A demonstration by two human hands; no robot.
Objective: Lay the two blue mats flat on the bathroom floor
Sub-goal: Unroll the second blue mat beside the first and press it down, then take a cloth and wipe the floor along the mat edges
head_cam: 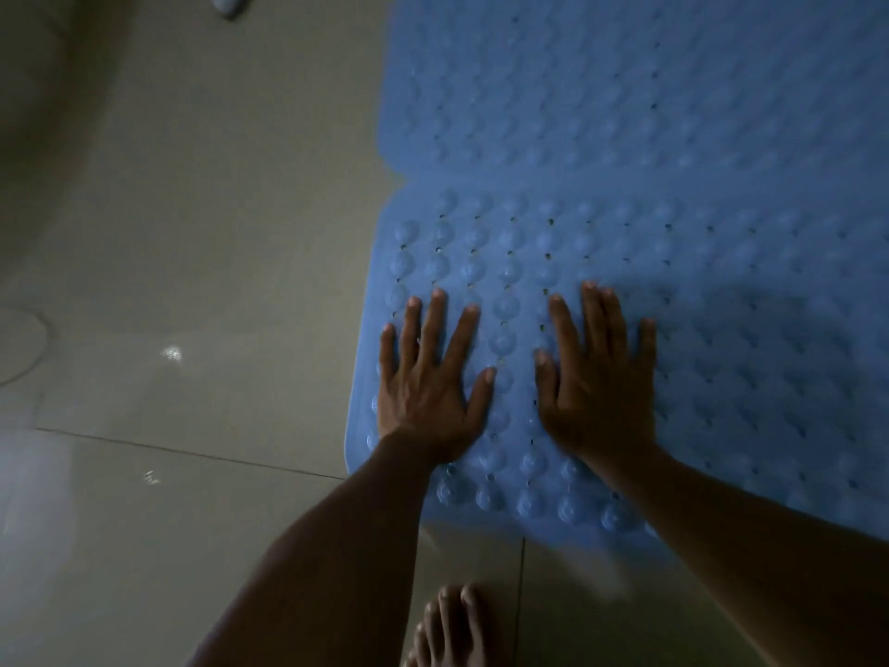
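Note:
Two blue rubber mats with round bumps and small holes lie side by side on the tiled floor. The near mat fills the right middle of the view, and the far mat lies beyond it, their edges meeting along a seam. My left hand rests palm down with fingers spread on the near mat's left end. My right hand lies flat beside it, fingers apart, also pressing on the near mat. Neither hand holds anything.
Grey floor tiles stretch to the left, with a bright reflection on them. A bare foot stands at the bottom edge. A round pale shape sits at the left edge, and a small grey object at the top.

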